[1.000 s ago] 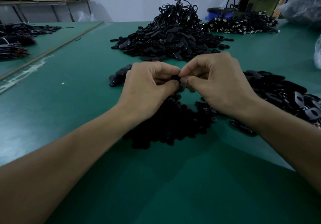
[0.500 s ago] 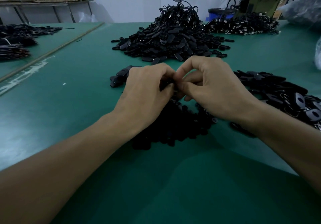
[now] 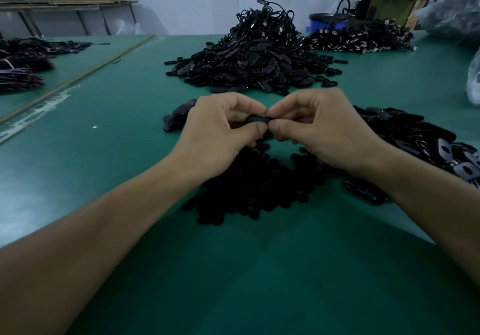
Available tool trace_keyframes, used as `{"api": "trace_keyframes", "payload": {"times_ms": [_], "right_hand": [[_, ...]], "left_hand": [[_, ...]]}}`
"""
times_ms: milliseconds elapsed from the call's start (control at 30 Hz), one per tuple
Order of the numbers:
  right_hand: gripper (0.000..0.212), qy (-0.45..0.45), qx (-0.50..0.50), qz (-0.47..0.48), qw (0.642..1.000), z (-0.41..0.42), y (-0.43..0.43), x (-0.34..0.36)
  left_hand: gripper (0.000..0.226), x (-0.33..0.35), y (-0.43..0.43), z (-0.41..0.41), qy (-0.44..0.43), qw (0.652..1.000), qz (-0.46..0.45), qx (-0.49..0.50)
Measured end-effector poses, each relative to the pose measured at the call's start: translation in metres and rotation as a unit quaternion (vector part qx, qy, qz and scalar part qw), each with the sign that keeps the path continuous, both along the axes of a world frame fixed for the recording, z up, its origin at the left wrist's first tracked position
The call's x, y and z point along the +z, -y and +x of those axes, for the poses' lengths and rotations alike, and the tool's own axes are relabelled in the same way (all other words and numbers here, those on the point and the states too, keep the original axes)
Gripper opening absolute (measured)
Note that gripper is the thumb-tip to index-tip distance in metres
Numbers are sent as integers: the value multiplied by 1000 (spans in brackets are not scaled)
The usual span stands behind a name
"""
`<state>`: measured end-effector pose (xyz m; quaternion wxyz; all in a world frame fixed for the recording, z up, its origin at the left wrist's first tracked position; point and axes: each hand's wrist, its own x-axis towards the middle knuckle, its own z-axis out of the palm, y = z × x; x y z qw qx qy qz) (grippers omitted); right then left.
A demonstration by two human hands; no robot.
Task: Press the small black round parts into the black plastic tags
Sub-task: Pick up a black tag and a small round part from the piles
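While the green table [image 3: 104,153] bears a heap [image 3: 249,62] at upper centre and round parts [image 3: 254,191] at lower centre, the left hand [image 3: 218,137] and right hand [image 3: 322,132], overlapped a moment ago, have eased apart. Both pinch one tag [image 3: 257,119] at mid-frame, so the press is probably done.

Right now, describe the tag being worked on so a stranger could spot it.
On the green table, look just before the tallest black heap. There the left hand and right hand pinch one black tag. It alone is held, not piled.
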<state>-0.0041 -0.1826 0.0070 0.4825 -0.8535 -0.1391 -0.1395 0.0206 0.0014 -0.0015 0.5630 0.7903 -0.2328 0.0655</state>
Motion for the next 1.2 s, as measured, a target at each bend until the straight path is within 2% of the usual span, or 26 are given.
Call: {"api": "trace_keyframes", "payload": {"times_ms": [167,467,733,900,967,1067,1133,1200], "right_hand": [[7,-4,-3,2,1000,0,1,1],[7,-9,-41,-55,998,2,-1,5],[9,-10,-23,-39,999,1,-2,6],[8,-6,-38,-63,997,0,-2,4],[21,13,-88,-166,982,2,1,2],[41,-23,-184,-372,910,2,12,-1],[42,-93,-229,-431,868,1,16,-2],[38,-139,-235,-441,855,0,17,-3]], "left_hand": [[22,1,0,0,-44,998,-36,-21],[17,0,-2,2,-42,998,-43,-23],[17,2,-4,5,-9,999,-32,-13],[18,-1,-6,7,37,999,-8,33],[22,-3,-10,12,67,994,-12,83],[31,-2,-22,23,99,981,-20,163],[33,-3,-30,33,100,974,-19,201],[33,-5,-36,41,93,971,-21,221]]}}
